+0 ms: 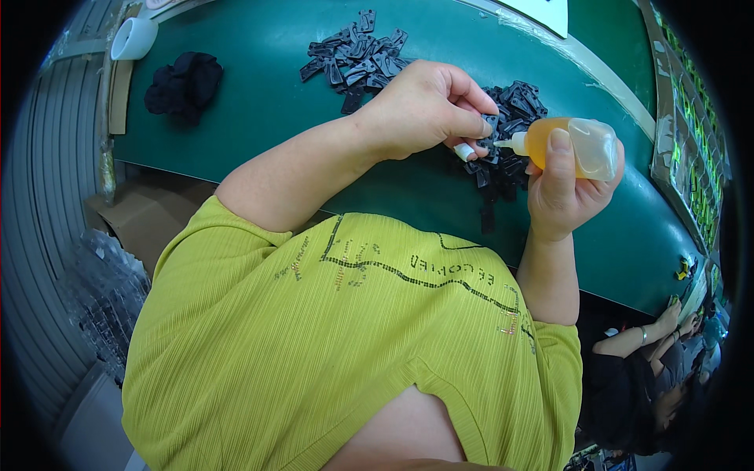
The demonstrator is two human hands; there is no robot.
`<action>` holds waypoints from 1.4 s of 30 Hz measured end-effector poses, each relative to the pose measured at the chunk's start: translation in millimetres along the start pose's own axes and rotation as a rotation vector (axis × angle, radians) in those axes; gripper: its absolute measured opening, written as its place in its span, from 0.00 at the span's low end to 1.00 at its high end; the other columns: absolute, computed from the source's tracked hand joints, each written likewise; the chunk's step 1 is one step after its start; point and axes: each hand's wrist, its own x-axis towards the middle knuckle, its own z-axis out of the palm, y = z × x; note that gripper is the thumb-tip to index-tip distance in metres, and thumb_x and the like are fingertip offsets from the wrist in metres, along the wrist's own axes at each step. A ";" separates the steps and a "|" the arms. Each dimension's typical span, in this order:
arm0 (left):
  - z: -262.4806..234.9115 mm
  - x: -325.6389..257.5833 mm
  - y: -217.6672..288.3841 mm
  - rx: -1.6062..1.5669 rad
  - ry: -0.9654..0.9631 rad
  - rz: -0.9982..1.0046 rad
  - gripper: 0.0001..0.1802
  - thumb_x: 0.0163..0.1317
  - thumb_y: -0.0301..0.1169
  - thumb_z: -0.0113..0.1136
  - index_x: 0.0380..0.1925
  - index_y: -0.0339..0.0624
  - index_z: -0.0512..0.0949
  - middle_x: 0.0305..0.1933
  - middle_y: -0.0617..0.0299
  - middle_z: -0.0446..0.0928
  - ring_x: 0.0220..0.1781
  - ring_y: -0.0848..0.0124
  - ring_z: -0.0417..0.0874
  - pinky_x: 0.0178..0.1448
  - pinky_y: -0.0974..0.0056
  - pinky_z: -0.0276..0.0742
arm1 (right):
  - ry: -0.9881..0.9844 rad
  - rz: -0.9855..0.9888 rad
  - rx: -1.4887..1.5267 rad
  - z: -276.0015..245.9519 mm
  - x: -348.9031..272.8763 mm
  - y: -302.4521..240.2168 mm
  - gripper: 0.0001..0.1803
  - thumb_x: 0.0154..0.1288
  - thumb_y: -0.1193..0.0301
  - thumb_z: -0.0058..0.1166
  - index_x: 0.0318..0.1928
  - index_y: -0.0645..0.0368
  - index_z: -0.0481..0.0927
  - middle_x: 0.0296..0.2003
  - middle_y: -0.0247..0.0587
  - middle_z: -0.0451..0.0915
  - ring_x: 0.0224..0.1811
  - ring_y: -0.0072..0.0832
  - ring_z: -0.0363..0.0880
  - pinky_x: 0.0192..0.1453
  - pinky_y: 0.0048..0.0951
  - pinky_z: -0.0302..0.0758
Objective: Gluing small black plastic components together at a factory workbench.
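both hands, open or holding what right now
Left hand: closed, pinching a small black part.
Right hand: closed around a squeeze bottle.

Black part [488, 129], partly hidden by your left hand [424, 110]; white sheet [550, 11], cropped above; co-worker [628, 385], indistinct.

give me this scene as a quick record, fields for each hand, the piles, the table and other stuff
left hand: the left hand pinches a small black part; a white cover sits on one fingertip
right hand: the right hand grips a squeeze bottle of amber liquid
nozzle: points at the part; contact unclear
piles: black parts in a far pile and a near pile behind the hands
table: green table
other: black cloth and white round object, both at left
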 end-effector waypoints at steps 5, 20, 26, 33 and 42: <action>-4.8 -0.9 -2.6 -0.079 -0.002 0.053 0.12 0.55 0.20 0.61 0.40 0.28 0.76 0.30 0.54 0.80 0.31 0.69 0.85 0.35 0.70 0.82 | 0.146 0.018 0.168 -9.6 11.2 -8.5 0.07 0.61 0.73 0.54 0.35 0.62 0.72 0.27 0.40 0.76 0.15 0.16 0.69 0.15 0.14 0.64; -112.7 66.5 78.8 0.990 0.715 0.412 0.12 0.49 0.31 0.62 0.31 0.33 0.80 0.24 0.53 0.81 0.23 0.69 0.81 0.34 0.64 0.77 | 0.271 0.051 0.236 -13.8 20.7 -7.5 0.08 0.60 0.71 0.55 0.35 0.61 0.73 0.25 0.42 0.75 0.13 0.18 0.66 0.14 0.15 0.64; -109.3 16.4 62.3 1.330 0.518 -0.019 0.18 0.46 0.41 0.72 0.23 0.37 0.79 0.22 0.57 0.78 0.25 0.70 0.78 0.31 0.64 0.73 | 0.265 0.055 0.224 -9.4 18.1 -7.9 0.08 0.61 0.71 0.54 0.36 0.62 0.73 0.26 0.42 0.76 0.13 0.18 0.67 0.14 0.14 0.65; -85.3 7.1 41.8 0.881 0.545 0.186 0.12 0.48 0.31 0.70 0.26 0.35 0.78 0.24 0.61 0.78 0.24 0.74 0.76 0.30 0.68 0.72 | 0.216 0.051 0.219 -4.6 13.4 -8.3 0.08 0.61 0.71 0.55 0.34 0.63 0.72 0.24 0.42 0.76 0.13 0.18 0.66 0.14 0.15 0.63; 1.2 -10.3 1.6 0.089 0.027 0.064 0.12 0.59 0.23 0.58 0.43 0.33 0.76 0.30 0.64 0.76 0.27 0.75 0.82 0.31 0.73 0.79 | 0.113 -0.064 0.018 -1.5 4.5 -0.6 0.17 0.59 0.74 0.60 0.44 0.63 0.66 0.32 0.45 0.77 0.20 0.22 0.75 0.21 0.17 0.72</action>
